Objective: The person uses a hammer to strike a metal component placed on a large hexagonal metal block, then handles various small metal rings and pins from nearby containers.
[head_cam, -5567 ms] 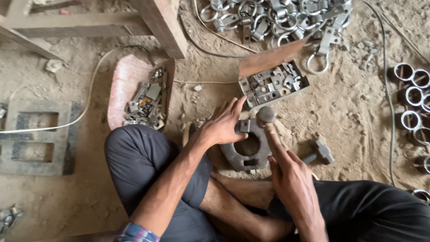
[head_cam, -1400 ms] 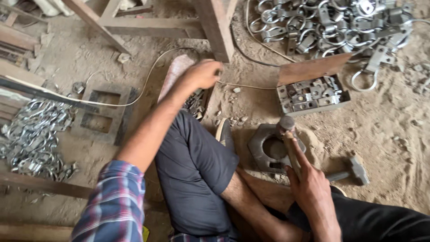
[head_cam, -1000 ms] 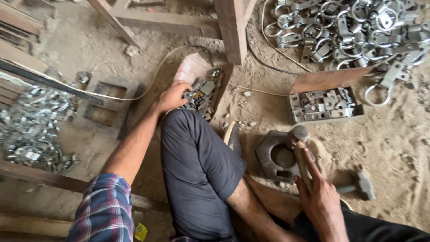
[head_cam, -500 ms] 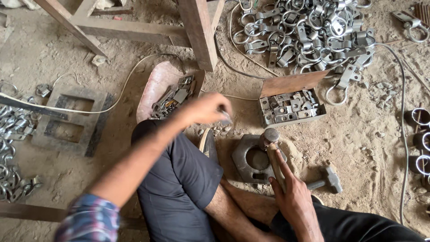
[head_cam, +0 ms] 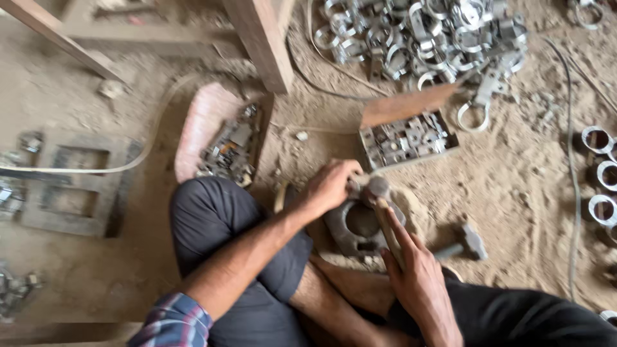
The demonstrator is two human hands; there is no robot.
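Observation:
I sit cross-legged on a sandy floor. My left hand rests on the top edge of a heavy grey metal block with a round hole, its fingers curled over a small metal piece I can barely see. My right hand grips the wooden handle of a hammer, whose head sits just above the block beside my left fingers. A small open box of metal parts lies just beyond the block.
A pink tray of small metal fittings lies to the left by my knee. A pile of shiny metal clamps lies at the top. A second hammer, a wooden table leg, metal rings and a grey frame surround me.
My left hand reached out to the tray of fittings on the left, then came back to the metal block. My right hand stayed on the hammer handle.

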